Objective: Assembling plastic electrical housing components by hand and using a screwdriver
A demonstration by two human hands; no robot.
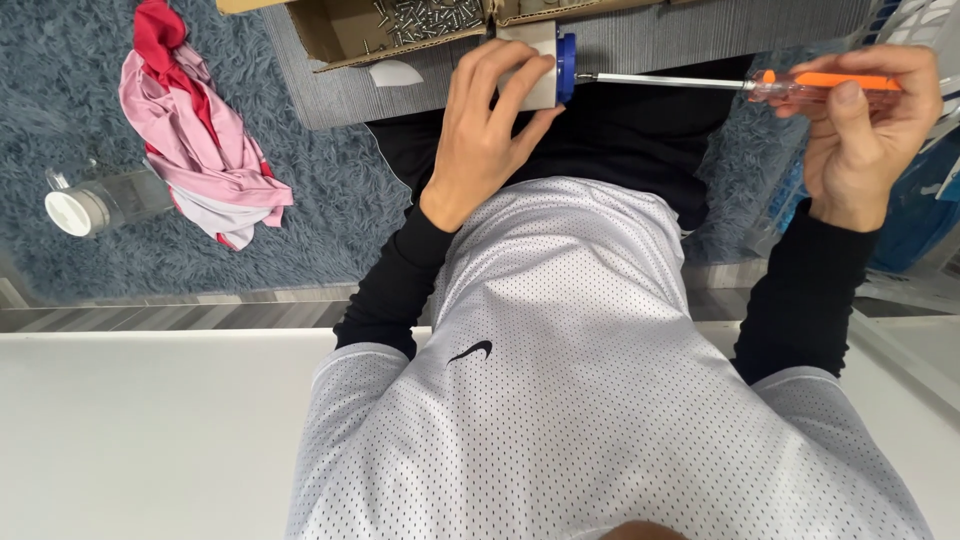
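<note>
My left hand point(488, 120) grips a small white block with a blue end piece point(566, 66), held over my lap. My right hand point(862, 120) is closed round the clear orange handle of a screwdriver point(820, 84). Its long metal shaft point(660, 81) runs left, and the tip meets the blue end piece. Both arms wear black sleeves under a white mesh shirt.
An open cardboard box point(340, 30) with several loose screws point(425, 18) lies on a grey mat ahead. A pink and red cloth point(195, 150) and a clear jar with a white lid point(95, 205) rest on the blue shaggy rug at left. Blue and white items crowd the right edge.
</note>
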